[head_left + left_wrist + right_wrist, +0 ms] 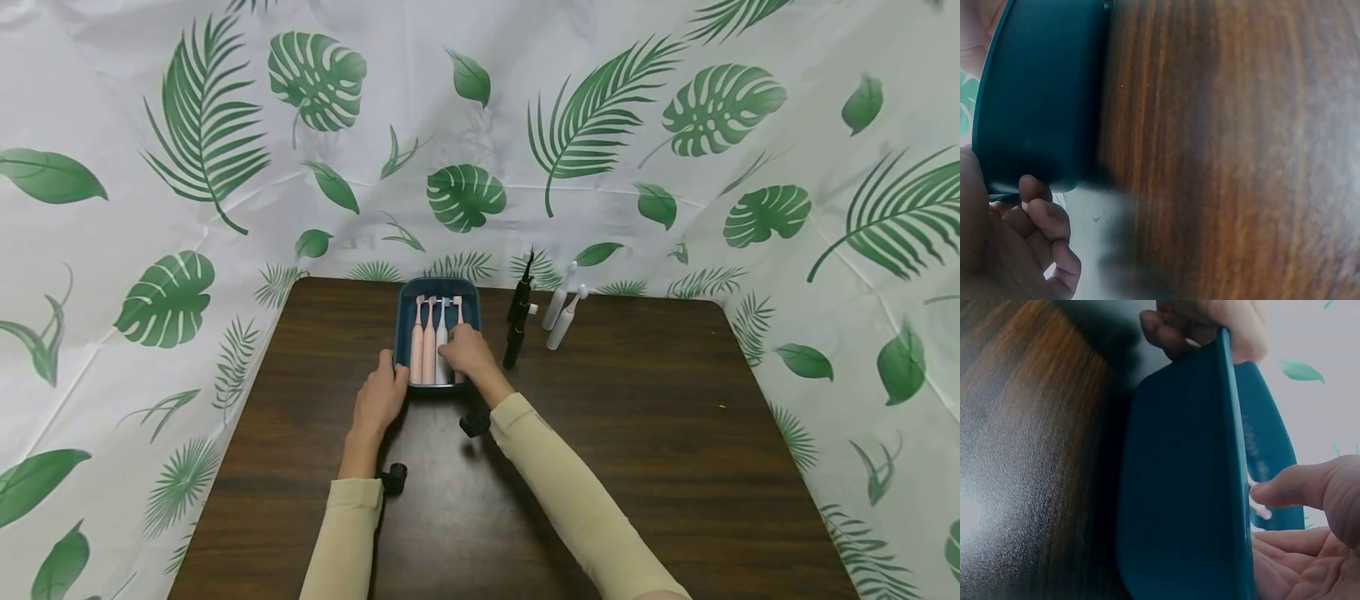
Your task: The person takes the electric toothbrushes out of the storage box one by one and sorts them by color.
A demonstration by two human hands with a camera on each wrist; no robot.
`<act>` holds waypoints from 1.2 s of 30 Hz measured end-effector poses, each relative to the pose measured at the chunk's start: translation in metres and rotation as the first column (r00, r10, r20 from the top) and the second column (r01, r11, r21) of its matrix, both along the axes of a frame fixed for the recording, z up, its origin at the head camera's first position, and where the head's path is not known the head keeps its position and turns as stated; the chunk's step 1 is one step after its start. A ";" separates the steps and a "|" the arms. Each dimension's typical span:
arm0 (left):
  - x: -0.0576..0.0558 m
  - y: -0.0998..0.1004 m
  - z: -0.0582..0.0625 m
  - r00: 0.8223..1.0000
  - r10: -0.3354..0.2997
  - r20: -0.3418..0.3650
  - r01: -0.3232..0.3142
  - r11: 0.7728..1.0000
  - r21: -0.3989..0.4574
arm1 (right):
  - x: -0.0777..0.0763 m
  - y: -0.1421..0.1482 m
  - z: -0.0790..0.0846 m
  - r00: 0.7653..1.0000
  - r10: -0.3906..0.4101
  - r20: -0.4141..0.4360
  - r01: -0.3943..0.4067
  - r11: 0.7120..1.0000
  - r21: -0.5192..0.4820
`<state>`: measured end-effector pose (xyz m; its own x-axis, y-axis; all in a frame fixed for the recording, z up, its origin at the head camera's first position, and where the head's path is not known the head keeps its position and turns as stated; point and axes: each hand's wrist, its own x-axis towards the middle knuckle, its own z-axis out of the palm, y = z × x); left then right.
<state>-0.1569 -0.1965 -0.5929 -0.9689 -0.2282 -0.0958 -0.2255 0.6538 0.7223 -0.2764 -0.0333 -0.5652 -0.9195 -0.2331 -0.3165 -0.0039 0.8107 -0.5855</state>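
A dark blue storage bin [401,312] stands near the back of the table, with pink electric toothbrushes [417,354] and a white one [441,317] side by side in it. My left hand [380,394] grips its near left corner, thumb at the rim and curled fingers [1049,219] underneath on the outside. My right hand [468,350] reaches over the right wall into the bin. Its thumb [1285,486] points inward above the white toothbrush and it covers much of the rightmost pink one; I cannot tell whether the fingers pinch a handle.
Right of the bin, black electric toothbrushes [515,337] and white electric toothbrushes [562,323] stand upright, close to my right hand. The dark wooden table [637,450] meets a leaf-patterned cloth [465,125] behind. A black wrist camera [474,423] hangs by each cuff.
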 end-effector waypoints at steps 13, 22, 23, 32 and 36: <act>0.002 0.000 -0.002 1.000 0.004 0.000 -0.004 1.000 0.020 | -0.015 -0.012 -0.027 0.998 0.059 0.015 -0.060 0.989 0.132; 0.001 0.000 -0.004 1.000 0.004 -0.008 -0.004 1.000 0.028 | 0.019 -0.017 0.015 0.999 0.022 -0.033 -0.016 0.985 0.174; 0.001 0.000 -0.004 1.000 0.003 -0.006 -0.003 1.000 0.027 | 0.021 -0.017 0.016 0.999 0.018 -0.039 -0.010 0.983 0.184; 0.001 0.000 -0.004 1.000 0.009 -0.004 -0.009 1.000 0.019 | 0.026 -0.022 0.013 0.996 -0.016 -0.089 0.032 0.983 0.182; 0.001 0.000 -0.003 1.000 0.007 0.002 -0.007 1.000 0.018 | 0.026 -0.021 0.013 0.996 -0.030 -0.084 0.044 0.984 0.171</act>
